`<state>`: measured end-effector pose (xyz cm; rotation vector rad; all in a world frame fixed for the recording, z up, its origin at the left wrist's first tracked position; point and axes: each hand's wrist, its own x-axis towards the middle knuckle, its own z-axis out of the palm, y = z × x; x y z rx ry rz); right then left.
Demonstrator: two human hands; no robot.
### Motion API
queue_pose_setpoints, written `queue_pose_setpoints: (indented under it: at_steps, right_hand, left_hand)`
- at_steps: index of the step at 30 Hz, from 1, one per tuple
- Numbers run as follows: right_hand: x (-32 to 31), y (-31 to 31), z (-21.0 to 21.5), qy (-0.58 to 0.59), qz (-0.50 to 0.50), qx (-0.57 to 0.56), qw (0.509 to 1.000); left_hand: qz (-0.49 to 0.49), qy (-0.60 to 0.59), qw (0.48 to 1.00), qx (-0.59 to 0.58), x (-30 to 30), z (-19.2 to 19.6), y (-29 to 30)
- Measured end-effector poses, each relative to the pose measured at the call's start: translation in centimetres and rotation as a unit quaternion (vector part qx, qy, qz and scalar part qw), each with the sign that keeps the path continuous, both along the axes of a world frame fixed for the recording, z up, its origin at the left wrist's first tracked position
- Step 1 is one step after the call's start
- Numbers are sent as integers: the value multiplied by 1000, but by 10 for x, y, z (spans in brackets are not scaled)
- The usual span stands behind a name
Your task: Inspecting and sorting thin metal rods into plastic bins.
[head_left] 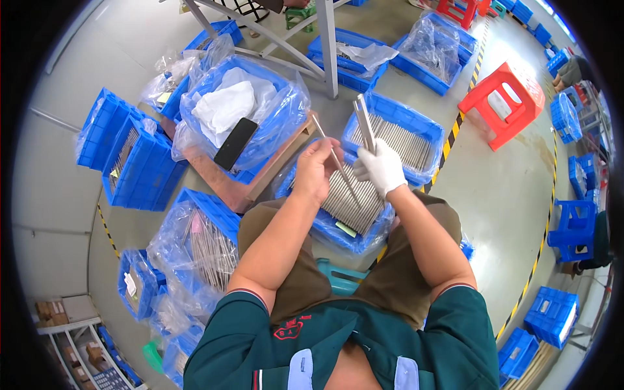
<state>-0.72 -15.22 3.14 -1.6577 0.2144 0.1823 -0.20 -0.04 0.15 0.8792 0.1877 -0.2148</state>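
My bare left hand (314, 170) is closed on a thin metal rod (348, 183), which slants from upper left to lower right between my hands. In a white glove, my right hand (382, 168) grips a small bundle of metal rods (364, 123) pointing up and away. Both hands are over a plastic-lined blue bin (331, 235) between my knees, where many similar rods (354, 211) lie side by side with a yellow-green slip (346, 229). Just beyond, a second blue bin (390, 103) holds more rods (403, 140).
At left, a lined blue bin (268, 71) on a wooden support (221, 185) carries a white bag and a black phone (235, 143). Lower left, another bin holds loose rods (211, 244). A red stool (504, 104) stands right, past striped floor tape (448, 146). A metal frame leg (327, 49) stands ahead.
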Motion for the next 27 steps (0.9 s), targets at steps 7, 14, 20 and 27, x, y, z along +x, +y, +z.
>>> queue_pose_setpoints:
  at_steps: [7, 14, 20, 27]
  right_hand:
    - [5, -17, 12, 99, 96, 227, 964]
    - [0, -5, 12, 40, 64, 180, 981]
    - [-2, -3, 16, 16, 7, 170, 985]
    - [6, -16, 17, 25, -38, 253, 966]
  left_hand:
    - [-276, 67, 949, -136, -18, 8, 5]
    - [-289, 82, 949, -95, -28, 13, 3]
    - [-296, 67, 951, -56, -35, 15, 0]
    - [-325, 53, 942, -66, -47, 19, -9]
